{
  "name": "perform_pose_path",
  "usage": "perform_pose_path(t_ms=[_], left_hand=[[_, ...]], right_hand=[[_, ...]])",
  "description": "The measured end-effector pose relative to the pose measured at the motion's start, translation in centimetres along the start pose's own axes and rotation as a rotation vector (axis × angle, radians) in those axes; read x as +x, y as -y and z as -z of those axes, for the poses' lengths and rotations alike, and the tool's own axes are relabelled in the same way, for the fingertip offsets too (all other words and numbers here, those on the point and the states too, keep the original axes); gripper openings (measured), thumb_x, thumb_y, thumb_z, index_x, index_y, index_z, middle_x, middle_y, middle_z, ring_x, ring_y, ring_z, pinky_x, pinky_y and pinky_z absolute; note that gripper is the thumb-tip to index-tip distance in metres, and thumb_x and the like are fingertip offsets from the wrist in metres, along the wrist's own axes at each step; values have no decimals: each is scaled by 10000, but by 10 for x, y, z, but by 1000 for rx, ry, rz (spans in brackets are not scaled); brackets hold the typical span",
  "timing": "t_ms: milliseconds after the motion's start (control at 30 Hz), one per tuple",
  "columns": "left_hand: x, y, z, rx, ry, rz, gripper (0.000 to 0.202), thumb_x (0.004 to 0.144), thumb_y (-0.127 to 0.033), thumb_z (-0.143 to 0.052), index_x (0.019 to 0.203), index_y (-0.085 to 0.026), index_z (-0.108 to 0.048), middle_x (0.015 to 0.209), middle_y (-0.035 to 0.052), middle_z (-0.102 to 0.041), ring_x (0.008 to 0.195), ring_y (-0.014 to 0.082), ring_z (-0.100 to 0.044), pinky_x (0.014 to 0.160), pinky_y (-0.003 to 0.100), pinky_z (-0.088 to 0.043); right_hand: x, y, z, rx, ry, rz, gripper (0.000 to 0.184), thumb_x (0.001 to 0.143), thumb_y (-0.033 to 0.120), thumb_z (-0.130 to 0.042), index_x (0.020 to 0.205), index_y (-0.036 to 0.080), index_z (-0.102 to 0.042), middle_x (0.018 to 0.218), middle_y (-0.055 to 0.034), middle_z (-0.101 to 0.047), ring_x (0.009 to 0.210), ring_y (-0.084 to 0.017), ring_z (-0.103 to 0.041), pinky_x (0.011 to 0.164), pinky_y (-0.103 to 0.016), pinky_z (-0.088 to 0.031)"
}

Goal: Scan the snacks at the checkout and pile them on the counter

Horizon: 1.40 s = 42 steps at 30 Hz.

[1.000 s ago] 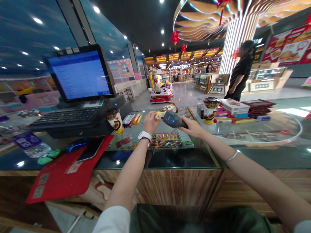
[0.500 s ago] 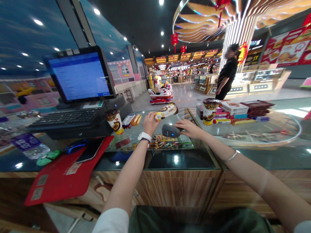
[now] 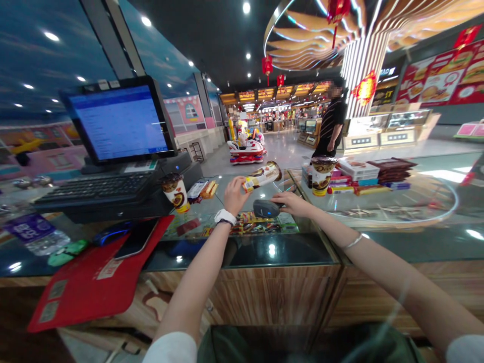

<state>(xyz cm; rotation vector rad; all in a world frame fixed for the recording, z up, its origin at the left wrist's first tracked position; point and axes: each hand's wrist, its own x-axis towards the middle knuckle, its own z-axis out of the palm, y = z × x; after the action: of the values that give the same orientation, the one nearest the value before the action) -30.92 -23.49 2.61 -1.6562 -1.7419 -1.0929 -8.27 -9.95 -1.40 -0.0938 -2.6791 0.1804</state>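
Note:
My left hand (image 3: 235,195) is closed around the base of a drink cup (image 3: 264,175), which lies tipped on its side in the air with its dark lid toward the right. In my right hand (image 3: 293,203) is a dark grey barcode scanner (image 3: 266,208), its head pointing left, just below the cup. A similar cup (image 3: 176,192) stands upright left of my left hand, by packaged snacks (image 3: 203,190). Another upright cup (image 3: 322,175) stands right of my right hand, in front of stacked snack packets (image 3: 393,174).
A monitor (image 3: 119,121) and keyboard (image 3: 94,189) stand at the left. Nearer lie a phone (image 3: 136,239) on a red mat (image 3: 102,282), a mouse (image 3: 113,233) and a water bottle (image 3: 38,234). Snacks show under the glass counter (image 3: 260,247). A person (image 3: 330,123) is beyond it.
The person beyond the counter has moved left. My view has shifted slightly. My left hand still holds the cup and my right hand the scanner, both in nearly the same place.

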Motion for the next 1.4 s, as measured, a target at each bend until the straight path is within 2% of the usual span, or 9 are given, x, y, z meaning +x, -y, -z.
perform_pose_path(t_ms=[133, 267, 433, 500, 633, 733, 933, 1200, 1400], left_hand=[[0, -4, -1, -26, -17, -10, 396, 746, -175, -780, 1091, -231, -595, 1216, 78, -661, 1156, 268, -609, 979, 399, -487], [1, -12, 2, -55, -52, -4, 390, 747, -189, -788, 1083, -226, -594, 1226, 84, -657, 1159, 263, -613, 993, 401, -486], [5, -29, 7, -112, -105, 14, 395, 753, -210, -789, 1092, -232, -590, 1221, 82, -658, 1173, 253, -617, 1014, 413, -489], [6, -39, 8, -141, -128, 13, 409, 751, -218, -796, 1102, -233, -587, 1220, 82, -659, 1179, 250, -618, 1025, 414, -490], [4, -66, 4, -208, -149, -7, 423, 749, -238, -808, 1106, -225, -581, 1210, 82, -659, 1160, 241, -628, 1029, 405, -495], [0, -92, -2, -253, -132, -44, 409, 766, -254, -799, 1107, -223, -576, 1203, 82, -660, 1160, 238, -625, 1024, 401, -496], [-8, -141, -18, -250, -33, -34, 412, 764, -300, -808, 1092, -228, -570, 1184, 87, -661, 1141, 265, -626, 1010, 437, -480], [-11, -193, -59, -301, 221, -42, 482, 792, -378, -786, 1185, -231, -549, 1107, 78, -724, 1062, 279, -671, 1099, 508, -381], [-7, -221, -107, -490, 375, -70, 476, 890, -382, -672, 1307, -212, -519, 1191, 120, -714, 1138, 282, -657, 1052, 474, -452]], right_hand=[[0, -1, -4, 88, -11, 5, 535, 781, 114, -640, 1313, 170, -624, 1213, -160, -664, 1113, -283, -633, 964, -450, -492], [1, 3, 0, 245, -34, -38, 563, 650, 32, -577, 1192, 158, -663, 1191, -125, -682, 1142, -263, -628, 1031, -446, -464], [7, 14, 7, 702, -394, -498, 311, 675, 139, -610, 978, 206, -580, 1134, -75, -697, 1088, -218, -656, 976, -457, -512], [7, 22, 12, 926, -518, -622, 346, 687, 241, -699, 997, 229, -547, 1162, -73, -690, 1049, -211, -671, 933, -450, -542], [-2, 45, 25, 1210, -630, -644, 561, 650, 362, -810, 1128, 296, -523, 1224, -51, -670, 1112, -212, -657, 910, -403, -570], [-13, 58, 36, 1297, -712, -580, 569, 658, 391, -813, 1131, 326, -504, 1183, -14, -681, 1152, -204, -643, 933, -391, -567], [-45, 63, 46, 1314, -868, -554, 602, 613, 491, -828, 1064, 323, -465, 1019, 22, -698, 994, -183, -693, 914, -375, -577], [-96, 51, 61, 980, -1126, -619, 958, 602, 464, -827, 1411, 401, -318, 1070, 20, -600, 931, -174, -676, 834, -356, -588], [-138, 34, 86, 793, -1043, -615, 1107, 630, 470, -803, 1542, 372, -182, 1144, -25, -636, 1008, -209, -660, 954, -427, -542]])
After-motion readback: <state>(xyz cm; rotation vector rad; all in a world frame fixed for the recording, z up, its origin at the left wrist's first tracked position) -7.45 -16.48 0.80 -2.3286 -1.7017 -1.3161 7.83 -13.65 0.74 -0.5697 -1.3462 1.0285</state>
